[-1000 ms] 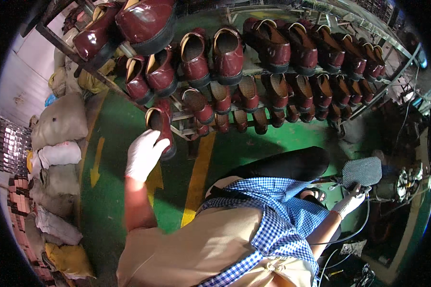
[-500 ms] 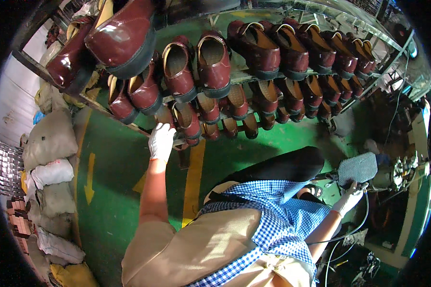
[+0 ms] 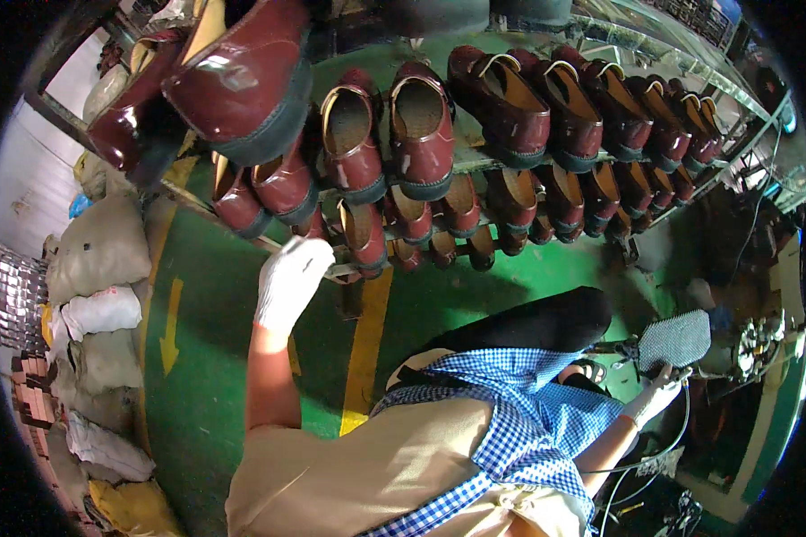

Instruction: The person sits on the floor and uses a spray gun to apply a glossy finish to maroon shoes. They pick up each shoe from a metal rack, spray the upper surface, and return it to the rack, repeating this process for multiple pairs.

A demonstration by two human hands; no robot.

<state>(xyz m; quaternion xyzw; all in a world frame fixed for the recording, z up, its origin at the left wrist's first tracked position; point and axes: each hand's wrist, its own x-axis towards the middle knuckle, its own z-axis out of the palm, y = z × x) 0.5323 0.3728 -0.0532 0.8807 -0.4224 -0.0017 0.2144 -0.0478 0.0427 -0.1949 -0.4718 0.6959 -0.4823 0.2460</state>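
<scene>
My left hand (image 3: pixel 294 282), in a white glove, is closed on the near edge of a metal shoe rack (image 3: pixel 188 195), just below the hanging row of shoes. Beside its fingers is a glossy dark red shoe (image 3: pixel 360 237). Down at the right, my right hand (image 3: pixel 655 394), gloved in white too, curls its fingers at the lower edge of a grey mesh-faced plate (image 3: pixel 676 340). A thin grey hose (image 3: pixel 689 421) runs down from there. What the right fingers grip is too small to make out.
More dark red shoes (image 3: pixel 424 134) fill the rack's tiers. Stuffed sacks (image 3: pixel 98 251) line the wall at the left. Yellow stripes (image 3: pixel 367 349) mark the green floor (image 3: pixel 210 403). Machine parts (image 3: pixel 761 349) stand at the far right.
My left hand has shifted slightly left and nearer. The rack's shoes appear lower, larger and further right. My right hand has stayed at the mesh plate.
</scene>
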